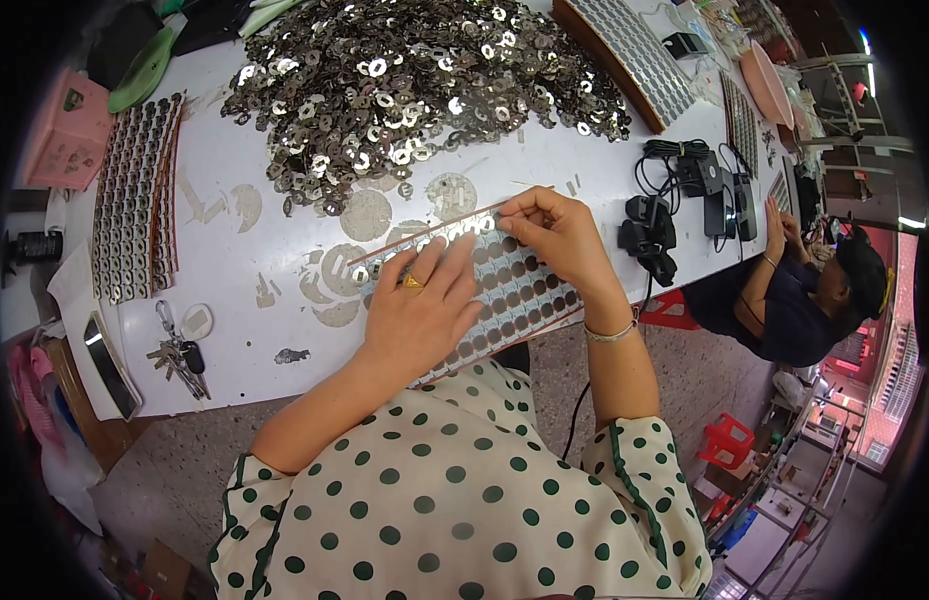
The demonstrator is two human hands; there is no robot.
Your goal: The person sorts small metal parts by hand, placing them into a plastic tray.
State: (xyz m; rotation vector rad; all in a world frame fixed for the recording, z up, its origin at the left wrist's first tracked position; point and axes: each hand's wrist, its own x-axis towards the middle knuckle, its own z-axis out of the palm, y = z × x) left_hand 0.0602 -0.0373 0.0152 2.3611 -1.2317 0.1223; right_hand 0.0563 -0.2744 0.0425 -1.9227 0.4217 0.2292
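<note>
In front of me, a board (505, 305) with rows of round dark recesses lies aslant over the table's near edge. Shiny metal pieces with cut-out centres fill part of its far row. My left hand (422, 305), with a gold ring, lies over the board's left part. Its fingers are stretched and apart, slightly blurred, with the tips at the far row. At the far right corner of the board, my right hand (550, 228) has thumb and fingers pinched together. Whatever is between them is hidden.
A big heap of metal pieces (405, 85) covers the table's far middle. Filled boards (135, 200) stand left, another (630, 60) far right. Keys (185, 362) and a phone (113, 365) lie left; black devices with cables (648, 235) lie right. A co-worker (805, 300) sits at right.
</note>
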